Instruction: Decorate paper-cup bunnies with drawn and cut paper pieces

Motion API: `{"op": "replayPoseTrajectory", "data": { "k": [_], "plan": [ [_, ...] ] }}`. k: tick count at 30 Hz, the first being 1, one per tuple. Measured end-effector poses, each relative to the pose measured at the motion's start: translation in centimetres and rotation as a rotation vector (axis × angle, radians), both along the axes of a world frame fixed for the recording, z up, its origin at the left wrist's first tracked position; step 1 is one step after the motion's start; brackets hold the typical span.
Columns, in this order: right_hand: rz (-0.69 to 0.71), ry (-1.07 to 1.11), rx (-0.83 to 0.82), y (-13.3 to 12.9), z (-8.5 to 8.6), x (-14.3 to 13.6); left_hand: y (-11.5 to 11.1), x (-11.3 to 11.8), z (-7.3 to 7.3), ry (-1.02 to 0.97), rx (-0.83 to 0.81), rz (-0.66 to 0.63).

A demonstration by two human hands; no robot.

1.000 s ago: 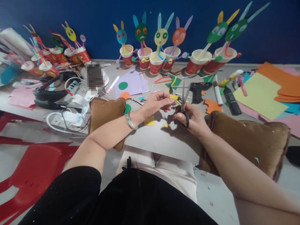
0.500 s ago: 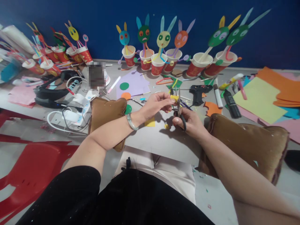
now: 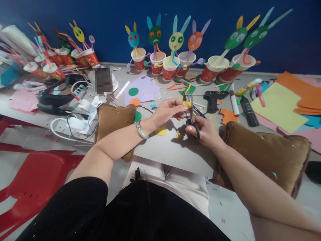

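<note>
Between its thumb and fingers my left hand (image 3: 170,109) pinches a small piece of yellow paper (image 3: 186,104). My right hand (image 3: 204,131) is closed around the black handles of a pair of scissors (image 3: 193,115), whose blades point away from me beside the yellow paper. Whether the blades touch the paper I cannot tell. Below the hands a small yellow disc (image 3: 179,135) and a yellow paper square (image 3: 161,130) lie on the grey table (image 3: 173,149). A green paper circle (image 3: 137,116) is left of my left hand.
Paper cups (image 3: 171,69) with coloured paper puppets line the blue wall. Behind my right hand lie a black glue gun (image 3: 212,100) and a black marker (image 3: 249,112). Brown cushions (image 3: 263,157) flank my arms; coloured sheets (image 3: 281,107) spread at the right, a power strip (image 3: 91,113) left.
The scissor blades stand slightly differently against the yellow paper, and my right hand has shifted a little. My left hand keeps its pinch. The whole view has moved slightly.
</note>
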State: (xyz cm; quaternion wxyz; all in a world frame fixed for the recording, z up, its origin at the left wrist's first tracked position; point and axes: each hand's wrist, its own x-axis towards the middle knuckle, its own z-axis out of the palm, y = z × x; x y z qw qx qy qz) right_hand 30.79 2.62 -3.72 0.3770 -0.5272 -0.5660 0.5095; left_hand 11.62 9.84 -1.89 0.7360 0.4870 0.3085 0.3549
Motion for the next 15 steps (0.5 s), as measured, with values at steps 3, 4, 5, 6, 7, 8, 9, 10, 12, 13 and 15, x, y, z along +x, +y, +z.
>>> {"op": "replayPoseTrajectory", "data": {
  "k": [3, 4, 5, 6, 7, 8, 9, 10, 12, 13, 15],
  "plan": [
    [0.010, 0.010, 0.005, 0.02, 0.03, -0.04, -0.10, -0.03, 0.21, -0.003, -0.008, 0.006],
    [0.016, 0.013, 0.007, 0.04, 0.03, -0.04, -0.14, -0.04, 0.28, -0.004, -0.009, 0.005],
    [0.020, 0.015, 0.007, 0.06, 0.01, -0.04, -0.18, -0.05, 0.35, -0.007, -0.008, 0.005],
    [0.024, 0.016, 0.004, 0.08, -0.02, -0.02, -0.21, -0.05, 0.41, -0.010, -0.006, 0.006],
    [0.024, 0.015, 0.001, 0.11, -0.05, 0.00, -0.23, -0.05, 0.44, -0.011, -0.006, 0.006],
    [0.022, 0.012, -0.001, 0.13, -0.10, 0.03, -0.23, -0.05, 0.46, -0.010, -0.007, 0.008],
    [0.021, 0.009, -0.002, 0.15, -0.15, 0.07, -0.22, -0.04, 0.45, -0.006, -0.009, 0.009],
    [0.022, 0.009, 0.000, 0.17, -0.19, 0.11, -0.20, -0.03, 0.43, 0.000, -0.012, 0.008],
    [0.026, 0.015, 0.004, 0.18, -0.26, 0.18, -0.14, -0.02, 0.34, 0.004, -0.014, 0.003],
    [0.025, 0.019, 0.003, 0.17, -0.27, 0.21, -0.12, -0.02, 0.31, 0.000, -0.013, 0.001],
    [0.021, 0.024, -0.007, 0.15, -0.27, 0.23, -0.11, -0.02, 0.29, -0.010, -0.010, -0.002]
  ]
}}
